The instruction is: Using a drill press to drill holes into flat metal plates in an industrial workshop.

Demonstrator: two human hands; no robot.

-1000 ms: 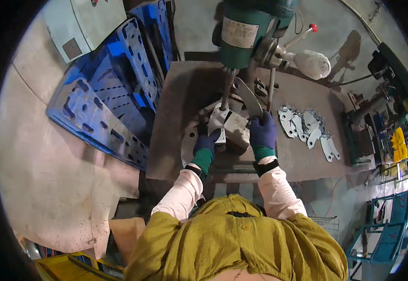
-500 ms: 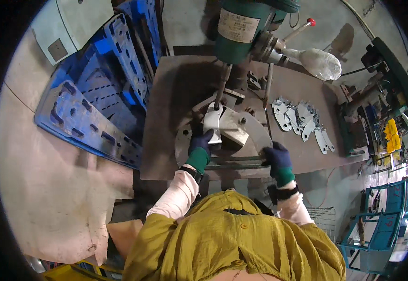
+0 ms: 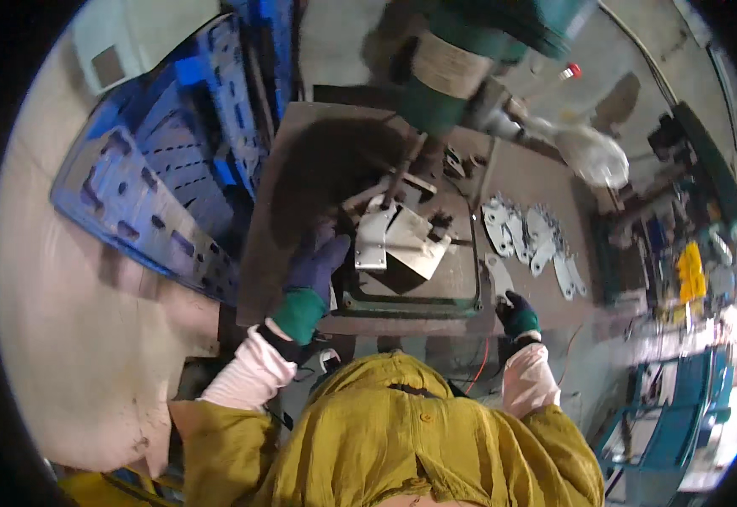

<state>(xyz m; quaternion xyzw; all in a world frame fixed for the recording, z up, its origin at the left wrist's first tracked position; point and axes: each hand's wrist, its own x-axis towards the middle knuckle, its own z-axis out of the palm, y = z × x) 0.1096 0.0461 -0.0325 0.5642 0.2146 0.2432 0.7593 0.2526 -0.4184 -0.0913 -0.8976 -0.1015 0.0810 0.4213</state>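
Both my hands wear dark blue gloves with green cuffs. My right hand (image 3: 518, 316), at the front right of the metal worktable, grips the near end of a flat grey metal plate (image 3: 497, 275). My left hand (image 3: 319, 258) is just left of a bent pale metal bracket (image 3: 372, 240), smeared by motion. A pale sliver shows beside its palm; whether it is held I cannot make out. The bracket rests against a blocky metal fixture (image 3: 419, 245), under the spindle (image 3: 402, 173) of a green drill press (image 3: 449, 72).
Loose grey plates (image 3: 516, 232) and metal shavings lie at the right of the worktable (image 3: 292, 160). Blue plastic pallets (image 3: 144, 198) lean at the left. A clear plastic bag (image 3: 592, 154) hangs by the drill press handle. Another machine (image 3: 706, 160) stands at far right.
My left hand has moved left, off the bracket. My right hand has moved right and nearer, now with a plate. Curved grey pieces beside the fixture no longer lie there. The view has shifted.
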